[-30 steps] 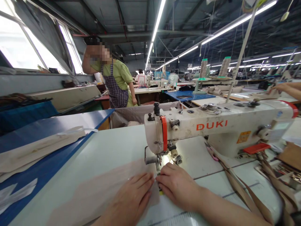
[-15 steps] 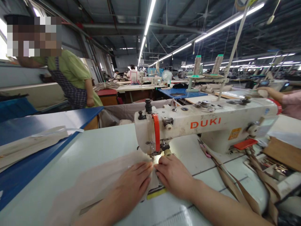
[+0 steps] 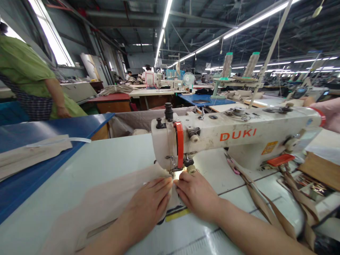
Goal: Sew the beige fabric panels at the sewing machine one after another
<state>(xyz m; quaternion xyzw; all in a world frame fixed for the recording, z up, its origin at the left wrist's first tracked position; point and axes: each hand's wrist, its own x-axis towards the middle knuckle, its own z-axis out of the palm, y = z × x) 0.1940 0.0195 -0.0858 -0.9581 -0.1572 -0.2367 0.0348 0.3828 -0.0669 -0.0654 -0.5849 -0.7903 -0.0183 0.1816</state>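
A pale beige piece of fabric (image 3: 108, 193) lies on the sewing machine's light table, its edge reaching the presser foot (image 3: 173, 173). My left hand (image 3: 150, 198) rests flat on this fabric, fingers stretched toward the foot. Just right of the foot is my right hand (image 3: 195, 193), its fingers curled and pinched at the fabric's edge; the exact grip is partly hidden. The white sewing machine (image 3: 207, 131), with a red guard (image 3: 180, 145), stands over both hands. Its lamp lights the spot between my fingertips.
Scissors (image 3: 233, 165) and brown strips (image 3: 256, 198) lie to the right, near a tray of small metal parts (image 3: 312, 186). Fabric strips (image 3: 34, 156) rest on a blue table (image 3: 87, 141) at left. A person in green (image 3: 32, 71) stands beyond it. Thread cones (image 3: 227, 66) stand behind.
The view has shifted slightly, and the person in green now appears farther left. Both hands stay beside the presser foot. Any fabric movement is too small to tell.
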